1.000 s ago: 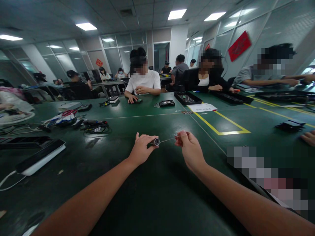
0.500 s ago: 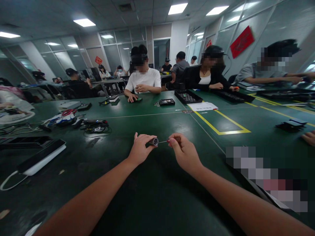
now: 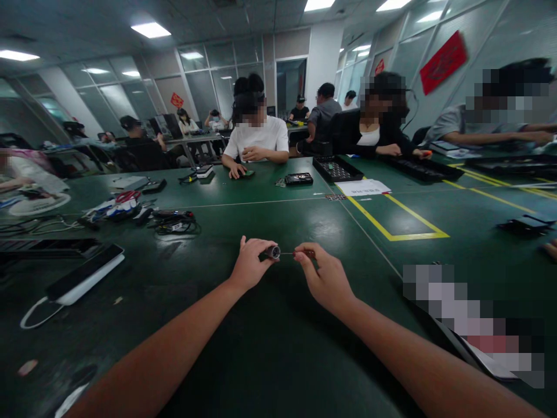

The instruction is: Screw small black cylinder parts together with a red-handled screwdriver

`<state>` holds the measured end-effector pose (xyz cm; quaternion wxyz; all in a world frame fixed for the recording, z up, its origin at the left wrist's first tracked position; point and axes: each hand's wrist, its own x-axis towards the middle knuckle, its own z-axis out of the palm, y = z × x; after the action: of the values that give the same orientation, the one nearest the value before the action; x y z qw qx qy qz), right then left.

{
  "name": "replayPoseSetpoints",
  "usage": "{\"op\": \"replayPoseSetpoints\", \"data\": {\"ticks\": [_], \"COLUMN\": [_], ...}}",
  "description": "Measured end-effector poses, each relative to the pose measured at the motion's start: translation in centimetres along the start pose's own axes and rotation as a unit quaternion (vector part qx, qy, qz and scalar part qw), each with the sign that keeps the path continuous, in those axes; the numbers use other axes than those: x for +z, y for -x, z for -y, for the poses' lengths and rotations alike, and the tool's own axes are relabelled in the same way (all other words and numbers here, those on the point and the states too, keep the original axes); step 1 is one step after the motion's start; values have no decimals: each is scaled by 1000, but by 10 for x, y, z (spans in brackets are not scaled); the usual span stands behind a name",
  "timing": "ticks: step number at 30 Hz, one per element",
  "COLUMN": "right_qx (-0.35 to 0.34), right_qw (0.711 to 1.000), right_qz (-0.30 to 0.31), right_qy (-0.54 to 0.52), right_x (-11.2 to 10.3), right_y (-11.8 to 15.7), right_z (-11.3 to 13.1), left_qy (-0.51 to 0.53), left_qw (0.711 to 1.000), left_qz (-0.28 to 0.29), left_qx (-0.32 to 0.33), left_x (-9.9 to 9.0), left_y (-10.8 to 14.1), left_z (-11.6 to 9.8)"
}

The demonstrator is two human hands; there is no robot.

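Observation:
My left hand (image 3: 249, 265) is closed around a small dark cylinder (image 3: 274, 252), fingers on top and thumb below. Its round end faces me and to the right; what lies inside is too small to make out. Opposite it, my right hand (image 3: 329, 277) pinches a thin screwdriver (image 3: 287, 253) by its reddish-brown handle, most of which the fingers cover. The slim metal shaft points left at the cylinder's end. Whether the tip touches the cylinder I cannot tell. Both hands are above the green table (image 3: 261, 354).
On the left lie a black-and-white power-strip-like block (image 3: 87, 274) with a white cord and a pile of cables (image 3: 176, 222). A paper sheet (image 3: 364, 187) and black trays (image 3: 337, 170) stand farther back. A person (image 3: 261, 139) sits across the table.
The camera view has shifted slightly, moving the surroundings right. Both hands keep their grips, and the screwdriver's handle shows at a slightly different angle.

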<state>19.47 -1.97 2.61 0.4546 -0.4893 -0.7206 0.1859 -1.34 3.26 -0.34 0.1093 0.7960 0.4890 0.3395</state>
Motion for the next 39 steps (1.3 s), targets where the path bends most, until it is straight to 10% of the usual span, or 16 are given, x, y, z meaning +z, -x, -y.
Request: {"op": "replayPoseSetpoints", "data": {"ticks": [12, 39], "right_qx": [98, 50], "right_qw": [993, 993], "right_qz": [-6, -100], "right_qy": [-73, -46], "right_x": [3, 2], "right_y": [-1, -4], "right_z": [-7, -6], "left_qy": [18, 31], "left_qw": [999, 999], "left_qz": [18, 2], "left_qx": [-29, -29], "left_x": [3, -1], "left_y": [-2, 0], "left_z": [1, 5]}}
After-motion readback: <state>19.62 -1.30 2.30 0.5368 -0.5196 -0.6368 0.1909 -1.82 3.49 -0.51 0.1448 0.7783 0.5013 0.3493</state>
